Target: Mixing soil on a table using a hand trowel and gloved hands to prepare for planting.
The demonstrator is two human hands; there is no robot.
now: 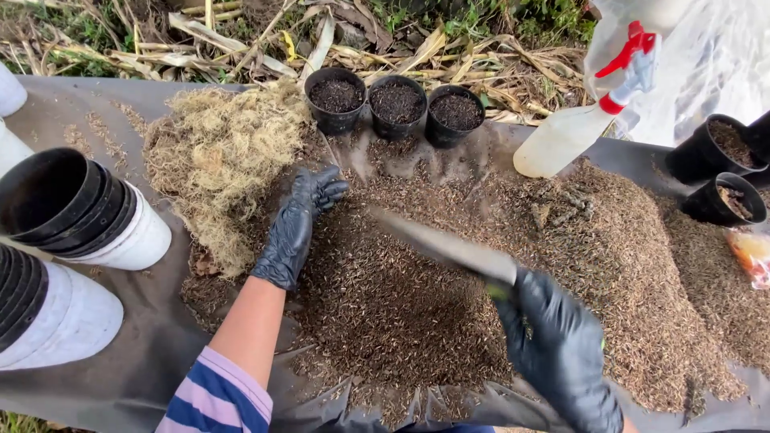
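Black-gloved, the right hand [557, 345] is closed on a blurred blade [445, 244] lying across the husk heap [401, 313] mid-sheet, so sweep it shallow towards the left hand [298, 224], which rests open and empty on the heap's edge.

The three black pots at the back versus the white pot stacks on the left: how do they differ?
The three black pots stand upright in a row, each filled with dark mix; the white pot stacks lie on their sides, nested, with empty dark interiors showing. The black pots sit beyond the husk pile, past the left hand; the white stacks lie off it on the dark sheet. Both are round planting pots.
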